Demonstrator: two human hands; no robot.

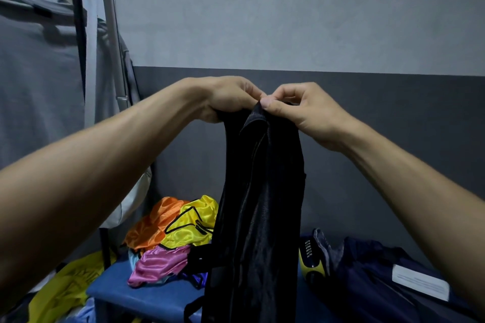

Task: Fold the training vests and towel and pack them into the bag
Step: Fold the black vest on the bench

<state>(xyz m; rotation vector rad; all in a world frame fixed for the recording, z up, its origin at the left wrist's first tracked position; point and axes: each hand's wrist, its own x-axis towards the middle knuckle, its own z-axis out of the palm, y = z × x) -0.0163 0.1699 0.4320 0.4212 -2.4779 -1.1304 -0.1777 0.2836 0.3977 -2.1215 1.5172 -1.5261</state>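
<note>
Head view: a person holds a black vest (258, 204) up in front of a grey two-tone wall (288, 21), arms stretched forward.
Left hand (228, 98): fingers curled round the bunched top edge of the black vest, on its left side.
Right hand (296, 110): thumb and fingertips pinch the same top edge, just beside the left hand; the two hands almost touch.
Black vest: hangs straight down from both hands in a long narrow drape, its lower end reaching the blue surface (147, 294) below; whether it is already doubled lengthwise cannot be told.
Unfolded pile: an orange vest (149, 228), a yellow vest (194, 223) with black trim and a pink vest (160, 262) lie crumpled together on the blue surface, left of the hanging vest.
Bag: a dark navy bag (380, 280) with a white label lies at lower right, well apart from the pile; nothing folded shows in it.
Towel: not identified with certainty.
Progress (judgement): early; at least three vests still need folding, and packing appears not to have begun.
</note>
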